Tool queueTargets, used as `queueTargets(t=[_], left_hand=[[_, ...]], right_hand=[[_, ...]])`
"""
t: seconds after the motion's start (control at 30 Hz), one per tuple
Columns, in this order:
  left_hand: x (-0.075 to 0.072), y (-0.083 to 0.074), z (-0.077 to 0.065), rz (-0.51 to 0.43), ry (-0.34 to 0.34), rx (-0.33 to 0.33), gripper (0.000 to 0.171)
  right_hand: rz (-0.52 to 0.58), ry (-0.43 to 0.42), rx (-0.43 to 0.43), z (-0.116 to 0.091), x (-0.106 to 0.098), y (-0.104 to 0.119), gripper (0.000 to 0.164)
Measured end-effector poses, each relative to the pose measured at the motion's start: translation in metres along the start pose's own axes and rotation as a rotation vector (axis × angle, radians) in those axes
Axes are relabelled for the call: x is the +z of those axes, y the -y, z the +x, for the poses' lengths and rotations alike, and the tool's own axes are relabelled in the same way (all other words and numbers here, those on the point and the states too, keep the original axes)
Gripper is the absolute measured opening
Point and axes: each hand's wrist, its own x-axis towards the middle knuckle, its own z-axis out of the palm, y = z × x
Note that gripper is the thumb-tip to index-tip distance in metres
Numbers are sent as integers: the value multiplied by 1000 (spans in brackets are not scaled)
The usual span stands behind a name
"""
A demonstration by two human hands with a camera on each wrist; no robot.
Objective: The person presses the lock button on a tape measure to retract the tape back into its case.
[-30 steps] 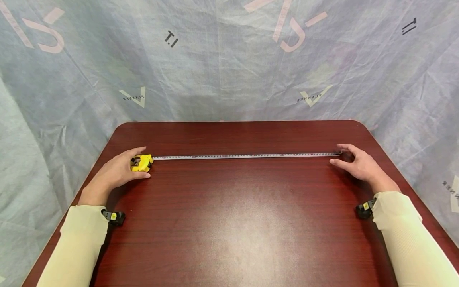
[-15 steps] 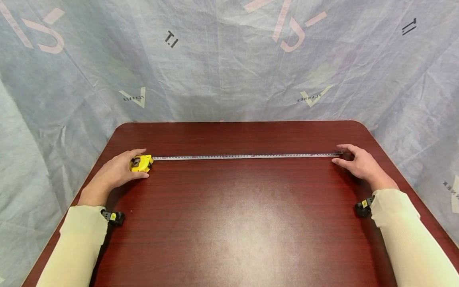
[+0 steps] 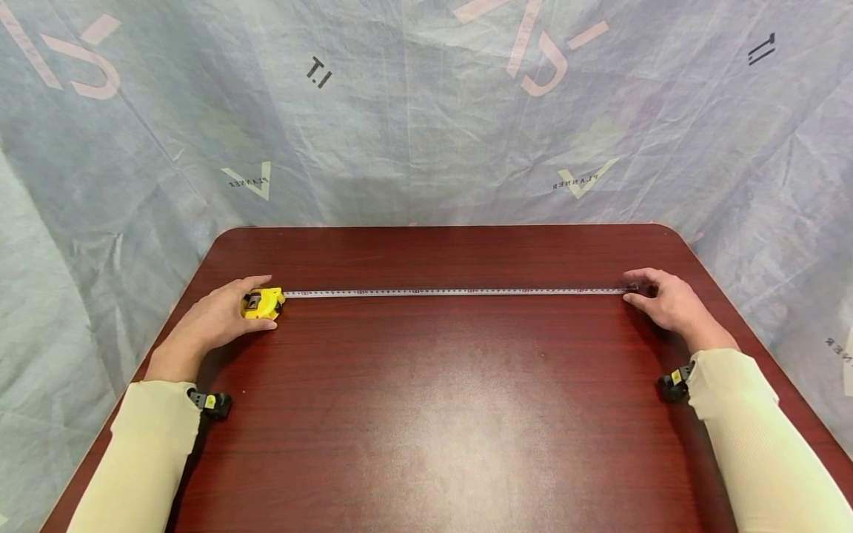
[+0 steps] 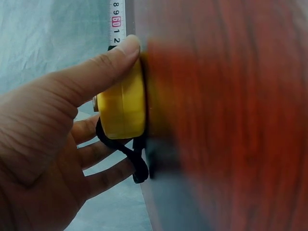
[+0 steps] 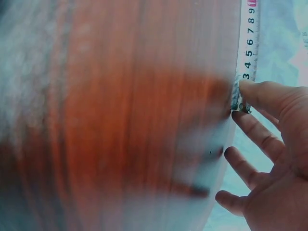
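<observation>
A yellow tape measure [image 3: 268,301] is gripped at the table's left by my left hand [image 3: 220,316], thumb on the near side and fingers on the far side. Its white blade [image 3: 440,292] runs nearly straight across to the right. In the left wrist view the blade leaves the case just past the 60 mark, and a black strap [image 4: 113,143] loops from the case. My right hand [image 3: 674,302] holds the blade's free end, thumb near the 3 mark. The metal hook [image 5: 245,109] shows beside a fingertip in the right wrist view; the thumb hides part of the blade.
A dark red wood-grain table [image 3: 426,385] with rounded far corners lies under both hands. Behind it hangs a grey-blue printed sheet [image 3: 413,118]. Black wrist cameras are strapped at both cream sleeves [image 3: 729,392].
The blade's right end has shifted slightly toward me and to the right. My right thumb has drawn closer to the blade. My left hand and the case have barely moved.
</observation>
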Motion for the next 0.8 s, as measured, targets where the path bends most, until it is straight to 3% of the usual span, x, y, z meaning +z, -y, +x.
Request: queueTargets(t=[0.47, 0.8], left_hand=[[2, 0, -1, 6, -32, 7, 92], [1, -3, -1, -26, -17, 27, 85]], right_hand=[[11, -38, 4, 0, 3, -3, 34], [18, -77, -9, -2, 2, -2, 32]])
